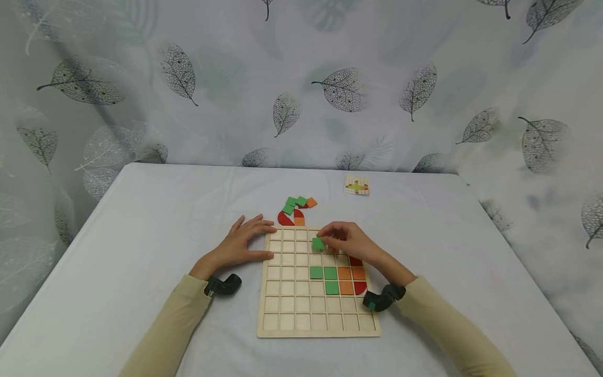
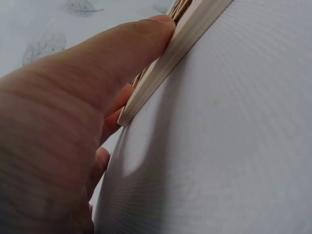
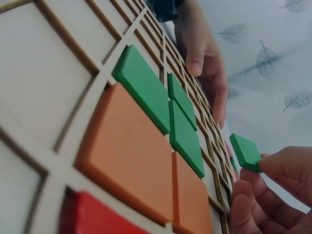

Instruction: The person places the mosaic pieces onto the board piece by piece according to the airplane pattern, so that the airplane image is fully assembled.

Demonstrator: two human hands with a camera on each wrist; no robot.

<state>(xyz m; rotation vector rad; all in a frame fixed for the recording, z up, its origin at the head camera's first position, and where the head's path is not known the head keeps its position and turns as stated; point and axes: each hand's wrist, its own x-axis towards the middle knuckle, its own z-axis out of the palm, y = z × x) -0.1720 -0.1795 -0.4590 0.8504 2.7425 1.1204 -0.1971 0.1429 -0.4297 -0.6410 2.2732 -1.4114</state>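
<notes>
A wooden grid board [image 1: 287, 303] lies on the white table. Several green, orange and red tiles sit in its cells toward the right, among them a green tile [image 1: 332, 288] and an orange tile [image 3: 126, 151]. My right hand [image 1: 347, 242] pinches a loose green tile [image 3: 245, 152] between thumb and fingers, just above the board's upper part. At the board's left edge, my left hand [image 1: 240, 245] rests with fingers spread, its fingertips and thumb touching the rim. The left wrist view shows that thumb [image 2: 141, 41] against the board's side.
Behind the board lies a loose group of green, orange and red pieces [image 1: 288, 209], some red ones rounded. Farther back to the right is a small pattern card [image 1: 356, 185]. A leaf-print curtain [image 1: 226, 104] hangs behind the table [image 1: 155, 220].
</notes>
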